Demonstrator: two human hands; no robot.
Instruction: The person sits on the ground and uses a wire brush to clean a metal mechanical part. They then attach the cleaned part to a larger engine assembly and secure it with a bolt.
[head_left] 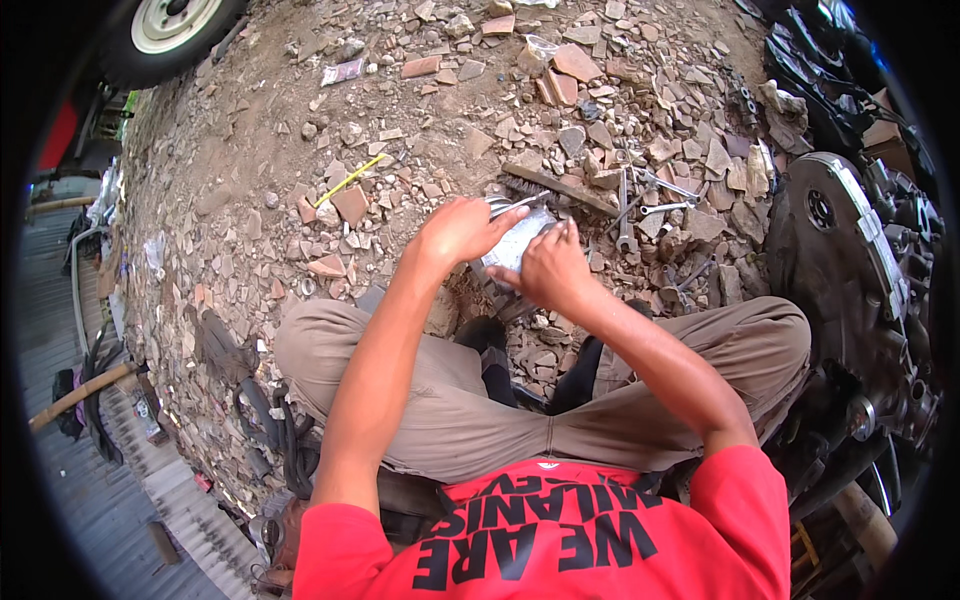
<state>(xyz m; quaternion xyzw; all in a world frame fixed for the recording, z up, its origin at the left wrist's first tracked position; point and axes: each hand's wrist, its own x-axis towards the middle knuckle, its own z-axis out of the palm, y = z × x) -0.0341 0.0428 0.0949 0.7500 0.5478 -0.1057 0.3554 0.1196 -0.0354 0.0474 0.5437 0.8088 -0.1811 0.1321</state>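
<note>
Between my feet, a silvery metal part [518, 240] with a flat, bright upper face sits between my two hands. My left hand [462, 232] is closed on its left and far side, thumb stretched along the top edge. From the right, my right hand [553, 266] grips the same part with bent fingers, its thumb at the near edge. The hands cover much of the part, so its exact kind cannot be made out. Just beyond the fingers lies a wire brush [562, 190] with a long wooden handle.
Several wrenches [626, 212] lie on the rubble right of the brush. A yellow stick [350, 180] rests to the left among broken tiles [574, 64]. A large dark engine casing [828, 215] stands at the right; a wheel [172, 24] shows at the far left.
</note>
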